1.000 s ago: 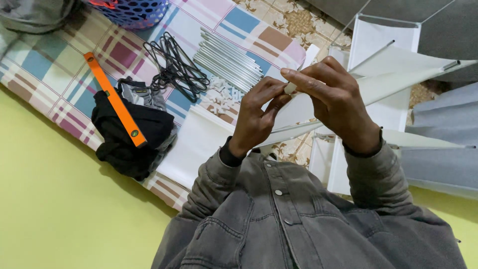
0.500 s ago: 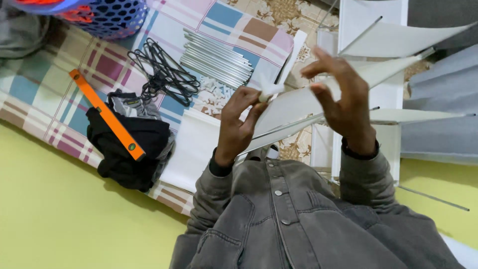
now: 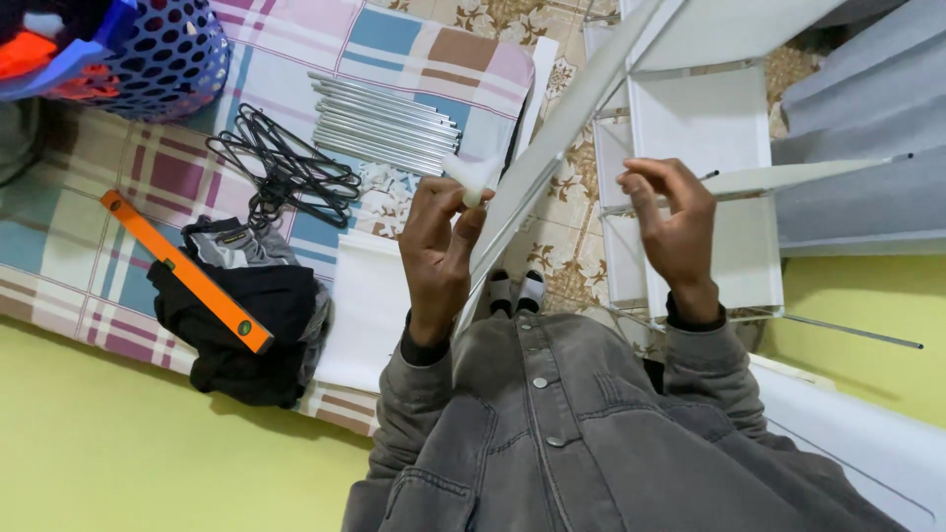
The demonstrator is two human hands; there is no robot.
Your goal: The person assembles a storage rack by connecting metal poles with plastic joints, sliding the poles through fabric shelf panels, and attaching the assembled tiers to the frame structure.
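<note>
At centre frame, the left hand [image 3: 439,236] pinches a white plastic connector [image 3: 471,174] at the end of a white fabric shelf panel [image 3: 552,163]. Right of it, the right hand [image 3: 675,222] hovers spread, empty. Steadying the panel first seems wise.

Home room: plaid mattress [image 3: 89,266], laundry basket [image 3: 177,59]

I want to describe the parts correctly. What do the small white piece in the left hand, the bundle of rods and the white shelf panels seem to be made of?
The small white connector pinched in the left hand looks like moulded plastic: matte, opaque. The bundle of rods looks like metal tubing, with a silvery sheen. The white shelf panels seem to be thin fabric, though stiff plastic sheet is possible.
</note>
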